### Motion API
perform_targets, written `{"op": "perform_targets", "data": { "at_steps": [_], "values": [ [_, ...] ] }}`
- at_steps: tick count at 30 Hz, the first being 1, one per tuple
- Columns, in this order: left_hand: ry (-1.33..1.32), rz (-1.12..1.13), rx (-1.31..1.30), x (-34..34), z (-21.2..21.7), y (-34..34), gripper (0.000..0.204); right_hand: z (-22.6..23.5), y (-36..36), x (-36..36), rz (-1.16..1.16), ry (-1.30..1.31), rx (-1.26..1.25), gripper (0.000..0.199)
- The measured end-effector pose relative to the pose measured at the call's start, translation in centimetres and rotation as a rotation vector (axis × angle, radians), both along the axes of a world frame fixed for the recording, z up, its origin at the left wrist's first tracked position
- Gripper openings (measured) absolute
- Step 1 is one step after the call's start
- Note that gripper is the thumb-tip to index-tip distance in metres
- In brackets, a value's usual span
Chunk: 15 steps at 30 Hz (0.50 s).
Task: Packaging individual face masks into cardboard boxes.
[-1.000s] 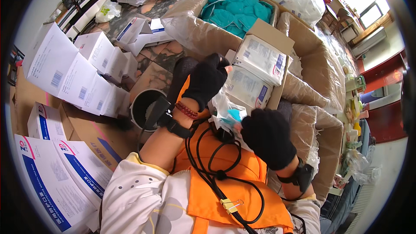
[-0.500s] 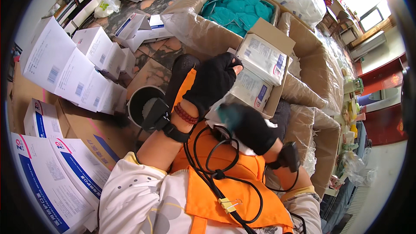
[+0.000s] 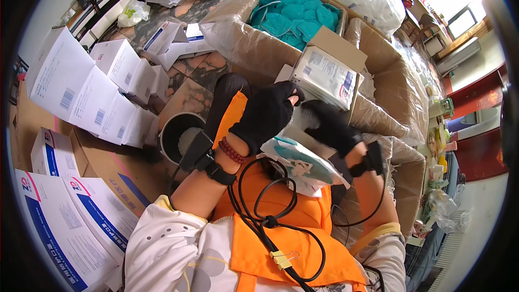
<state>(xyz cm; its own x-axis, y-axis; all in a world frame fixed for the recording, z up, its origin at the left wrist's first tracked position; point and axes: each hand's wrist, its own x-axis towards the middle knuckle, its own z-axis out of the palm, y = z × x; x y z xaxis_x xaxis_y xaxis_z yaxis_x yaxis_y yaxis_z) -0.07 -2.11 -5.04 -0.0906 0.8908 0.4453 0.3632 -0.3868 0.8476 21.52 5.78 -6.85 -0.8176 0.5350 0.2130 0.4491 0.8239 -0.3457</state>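
Observation:
My left hand (image 3: 266,112), in a black fingerless glove, hovers at the near left side of an open cardboard box (image 3: 335,43). Its fingers are curled closed, and what they hold, if anything, is hidden. My right hand (image 3: 334,130), gloved alike, is smeared by motion at the near side of that box, its fingers unclear. White printed packets (image 3: 325,75) are stacked inside the box. Below both hands, a white sheet-like wrapper with teal face masks (image 3: 303,163) rests over my lap, on the orange apron (image 3: 303,205).
A large lined carton (image 3: 238,35) full of teal masks (image 3: 294,13) stands ahead, with further lined cartons (image 3: 400,84) to the right. White printed boxes (image 3: 75,227) line the left. A bucket (image 3: 167,140) with white contents stands by my left forearm. Black cables (image 3: 270,219) loop over my apron.
My right hand has moved up from my lap toward the box. The teal masks on white, blurred or hidden before, now show on my lap. My left hand has shifted only slightly.

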Motion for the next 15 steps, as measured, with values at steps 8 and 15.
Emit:
{"op": "perform_targets", "data": {
  "at_steps": [8, 15],
  "values": [
    [-0.034, 0.063, -0.076, -1.1, 0.4, -0.2, 0.011, 1.3, -1.3, -2.0, -0.2, -0.152, -0.015, 0.042],
    [0.112, 0.133, 0.237, -1.3, 2.8, 0.3, 0.026, 7.6, -1.2, 0.7, -0.296, 0.142, 0.132, 0.017]
  ]
}}
